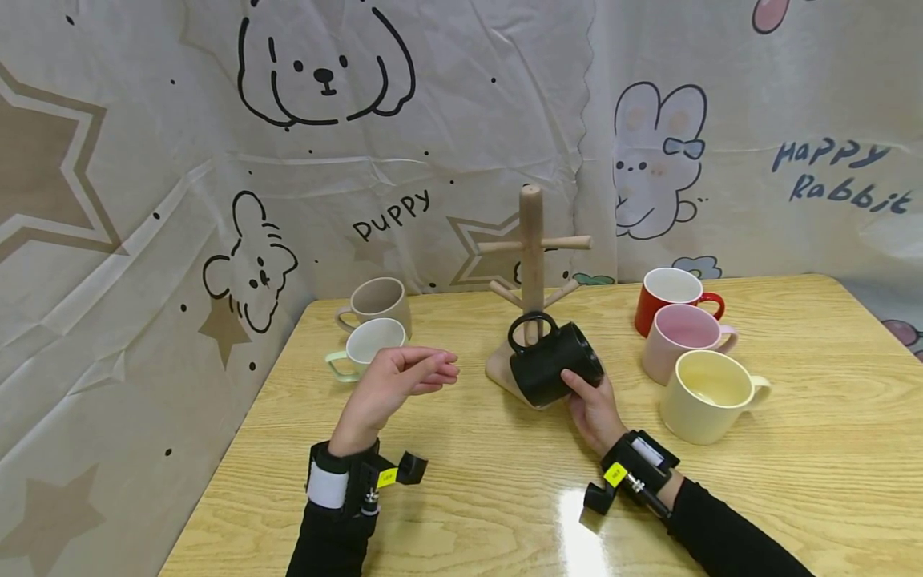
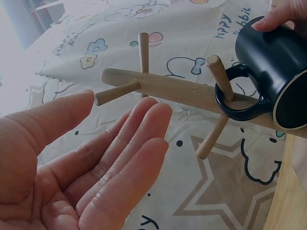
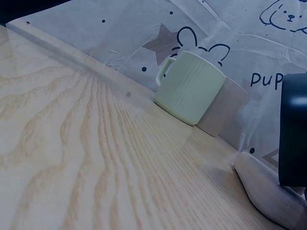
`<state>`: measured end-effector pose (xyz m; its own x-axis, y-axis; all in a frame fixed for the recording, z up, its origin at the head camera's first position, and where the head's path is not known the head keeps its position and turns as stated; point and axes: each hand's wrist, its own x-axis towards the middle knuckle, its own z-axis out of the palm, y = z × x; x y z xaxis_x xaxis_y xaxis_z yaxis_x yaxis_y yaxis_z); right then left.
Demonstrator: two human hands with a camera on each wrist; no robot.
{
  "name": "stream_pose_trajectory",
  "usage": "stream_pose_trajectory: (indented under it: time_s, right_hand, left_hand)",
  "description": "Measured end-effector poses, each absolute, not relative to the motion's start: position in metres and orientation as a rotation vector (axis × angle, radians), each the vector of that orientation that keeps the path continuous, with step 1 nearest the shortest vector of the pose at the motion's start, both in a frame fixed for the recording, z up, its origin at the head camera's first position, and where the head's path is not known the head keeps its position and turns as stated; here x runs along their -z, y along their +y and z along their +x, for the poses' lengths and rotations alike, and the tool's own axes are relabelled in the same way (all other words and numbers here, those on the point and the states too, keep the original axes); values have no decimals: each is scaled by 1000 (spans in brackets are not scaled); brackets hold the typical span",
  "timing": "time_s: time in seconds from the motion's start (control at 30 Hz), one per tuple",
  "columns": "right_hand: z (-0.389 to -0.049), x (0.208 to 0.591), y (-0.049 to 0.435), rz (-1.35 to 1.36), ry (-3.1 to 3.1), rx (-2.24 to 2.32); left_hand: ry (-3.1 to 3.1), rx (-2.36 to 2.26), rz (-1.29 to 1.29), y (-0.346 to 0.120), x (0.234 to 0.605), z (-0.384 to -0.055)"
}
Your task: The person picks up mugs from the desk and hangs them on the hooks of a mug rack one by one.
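Note:
My right hand (image 1: 594,409) grips a black mug (image 1: 551,373) by its body near the rim, the mug tilted in front of a wooden mug rack (image 1: 531,232). In the left wrist view the mug's handle (image 2: 242,115) is level with a lower peg (image 2: 218,72) of the rack, whose tip shows across the ring. My left hand (image 1: 392,389) hovers left of the rack, fingers loosely extended and holding nothing. At the right wrist, only part of the black mug (image 3: 293,129) shows, over the rack's base (image 3: 266,187).
Left of the rack stand a light green mug (image 1: 375,340) and a greyish-beige mug (image 1: 382,298). To the right, a red mug (image 1: 651,311), a pink mug (image 1: 667,353) and a pale yellow mug (image 1: 699,413) form a row. A printed cloth (image 1: 461,96) hangs behind the wooden table (image 1: 476,497).

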<state>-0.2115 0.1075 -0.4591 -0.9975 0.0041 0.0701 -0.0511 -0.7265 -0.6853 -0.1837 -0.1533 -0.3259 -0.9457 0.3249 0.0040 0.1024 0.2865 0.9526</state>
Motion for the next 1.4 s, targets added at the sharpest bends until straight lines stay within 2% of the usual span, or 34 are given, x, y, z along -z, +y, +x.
stream_pose_trajectory:
  time_s: [0.63,0.93,1.2,1.4]
  right_hand:
    - [-214,462,110,249,-1137,-2924]
    - [-211,457,114,91,-1286,-2921]
    - [-212,455,116,161,-1325,-2886]
    - [-214,446,122,99,-1399,-2798]
  left_hand:
    - [2362,-1713,392,-152,327,-185]
    - [2348,-1721,385,-151,327,-185]
    - [2353,-1707,369,-149,328,-186]
    - [2355,-1705,378,-151,328,-186]
